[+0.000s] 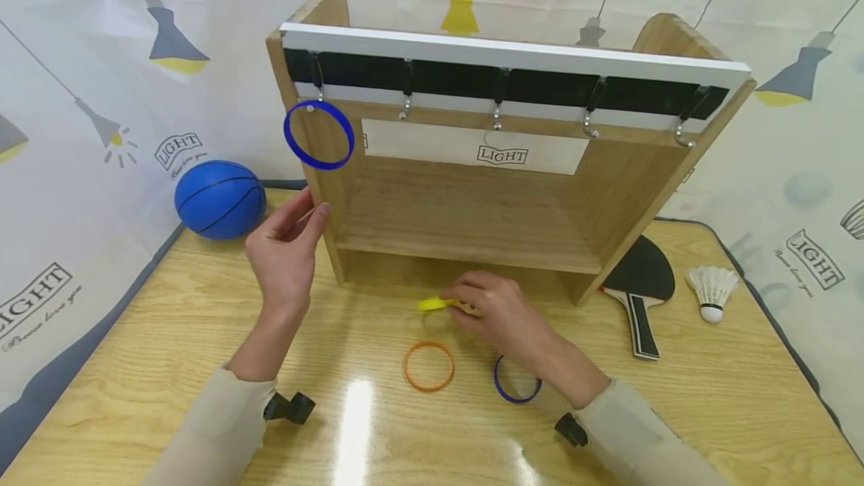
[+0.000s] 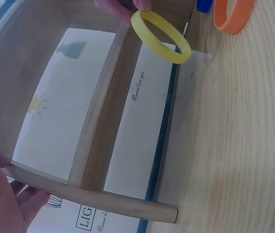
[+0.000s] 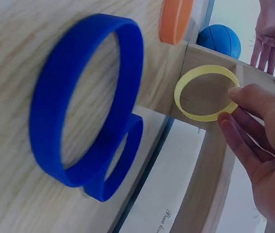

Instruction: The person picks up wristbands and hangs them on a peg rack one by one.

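The right hand [image 1: 502, 315] pinches a yellow ring [image 1: 432, 304] between thumb and fingers, just above the table before the wooden rack [image 1: 466, 208]. In the right wrist view the yellow ring [image 3: 180, 92] appears whole, held at its edge. The left hand [image 1: 286, 253] grips the rack's left side panel, thumb on its front edge. A blue ring [image 1: 347, 122] hangs from the leftmost hook [image 1: 320, 81]; the other hooks carry nothing. On the table lie an orange ring [image 1: 406, 371] and, partly behind the right forearm, blue [image 1: 498, 382]; the right wrist view shows two blue rings [image 3: 47, 111].
A blue ball [image 1: 220, 199] sits left of the rack. At the right lie a black paddle [image 1: 641, 272] and a white shuttlecock [image 1: 712, 291]. A printed cloth [image 1: 88, 193] stands around the table's back and sides.
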`<action>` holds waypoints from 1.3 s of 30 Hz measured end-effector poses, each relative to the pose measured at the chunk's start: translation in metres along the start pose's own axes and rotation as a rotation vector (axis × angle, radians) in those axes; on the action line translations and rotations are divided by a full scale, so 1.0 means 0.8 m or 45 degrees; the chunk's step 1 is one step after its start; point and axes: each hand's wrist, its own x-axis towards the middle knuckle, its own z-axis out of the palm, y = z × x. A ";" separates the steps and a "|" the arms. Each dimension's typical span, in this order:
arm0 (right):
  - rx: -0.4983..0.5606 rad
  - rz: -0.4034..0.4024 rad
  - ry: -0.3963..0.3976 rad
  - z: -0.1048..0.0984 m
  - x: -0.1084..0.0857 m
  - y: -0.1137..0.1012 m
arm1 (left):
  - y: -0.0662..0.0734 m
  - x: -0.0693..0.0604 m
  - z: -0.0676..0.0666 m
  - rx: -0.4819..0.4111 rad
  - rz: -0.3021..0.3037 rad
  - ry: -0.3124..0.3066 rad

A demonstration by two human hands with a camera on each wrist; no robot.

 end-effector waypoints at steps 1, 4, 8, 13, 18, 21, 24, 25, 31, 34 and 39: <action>-0.005 0.005 -0.006 -0.001 0.001 -0.001 | 0.000 0.000 0.000 -0.002 -0.001 0.000; 0.001 0.021 -0.012 -0.006 0.006 -0.005 | 0.000 0.000 0.000 -0.001 0.000 -0.001; 0.064 0.037 0.020 -0.017 0.016 -0.012 | 0.000 0.000 -0.001 0.004 -0.003 -0.001; 0.210 0.091 0.074 -0.038 0.032 -0.023 | 0.000 0.000 -0.001 0.004 -0.003 -0.010; 0.386 0.156 0.119 -0.065 0.053 -0.038 | 0.001 -0.001 0.000 -0.010 -0.004 -0.016; 0.490 0.188 0.184 -0.082 0.068 -0.047 | 0.001 -0.001 0.000 -0.022 -0.014 -0.013; 0.608 0.248 0.251 -0.098 0.083 -0.058 | 0.001 -0.001 0.000 -0.020 -0.016 -0.011; 0.646 0.266 0.271 -0.103 0.088 -0.062 | 0.000 -0.001 0.000 -0.017 -0.015 -0.011; 0.832 0.334 0.370 -0.124 0.112 -0.077 | 0.000 0.000 0.000 -0.011 -0.008 -0.005; 0.891 0.368 0.419 -0.128 0.122 -0.083 | 0.000 0.000 0.000 -0.004 -0.008 -0.001; 0.979 0.438 0.513 -0.131 0.134 -0.090 | -0.002 0.000 -0.001 0.014 -0.007 0.002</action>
